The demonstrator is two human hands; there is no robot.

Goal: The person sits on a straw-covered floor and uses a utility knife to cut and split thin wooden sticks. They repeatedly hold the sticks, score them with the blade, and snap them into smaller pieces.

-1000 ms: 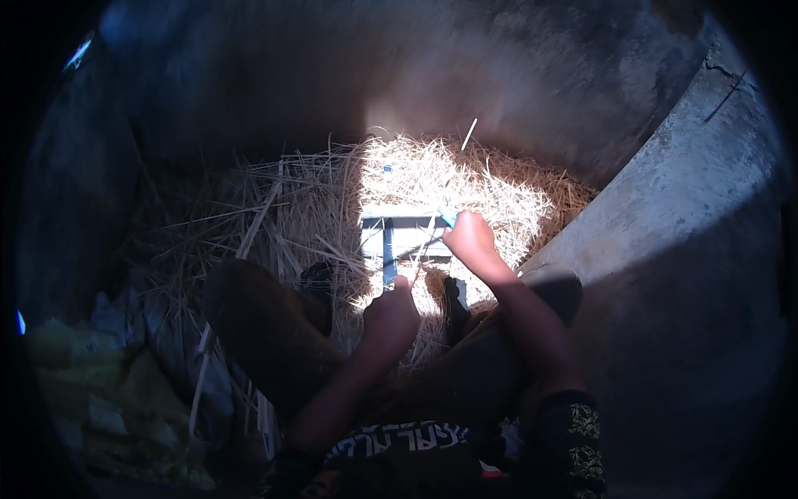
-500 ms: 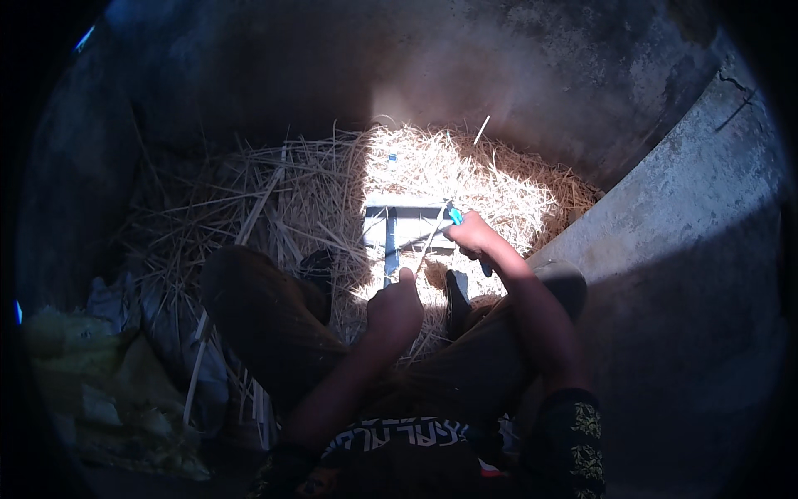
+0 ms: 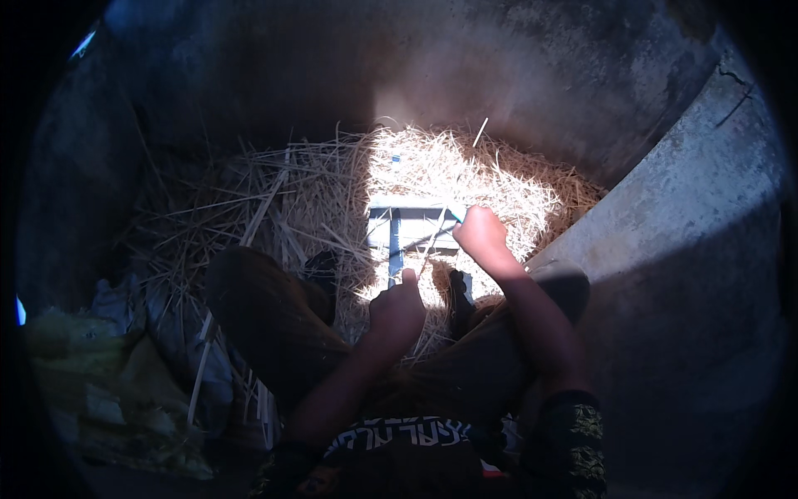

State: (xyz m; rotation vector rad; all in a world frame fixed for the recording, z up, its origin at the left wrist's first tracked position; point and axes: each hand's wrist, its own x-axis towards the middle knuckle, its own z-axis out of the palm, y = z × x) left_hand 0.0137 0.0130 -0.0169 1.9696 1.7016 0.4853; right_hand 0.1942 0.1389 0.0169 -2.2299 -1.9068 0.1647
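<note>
My left hand point(image 3: 396, 312) is closed with its thumb up, in front of my crossed legs. A thin pale strip point(image 3: 430, 239), looking like split bamboo or cane, slants up from it toward my right hand. My right hand point(image 3: 482, 235) is a fist around a tool with a turquoise handle point(image 3: 457, 214). Only a small bit of that handle shows, and the tool's working end is lost in the glare beside the strip. Below the strip lies a pale grey board or block point(image 3: 424, 229) in the sunlight, with a dark upright band point(image 3: 395, 245) across its left part.
Shavings and loose strips point(image 3: 499, 179) heap up against the back wall point(image 3: 499, 75). More long strips point(image 3: 266, 195) lie in shade at left. A yellowish sack point(image 3: 100, 391) is at lower left. A concrete ledge point(image 3: 673, 191) slopes along the right. My knees flank the work.
My right hand has turned and shifted slightly, covering more of the turquoise handle, whose lower end no longer shows. My left hand stays nearly in place.
</note>
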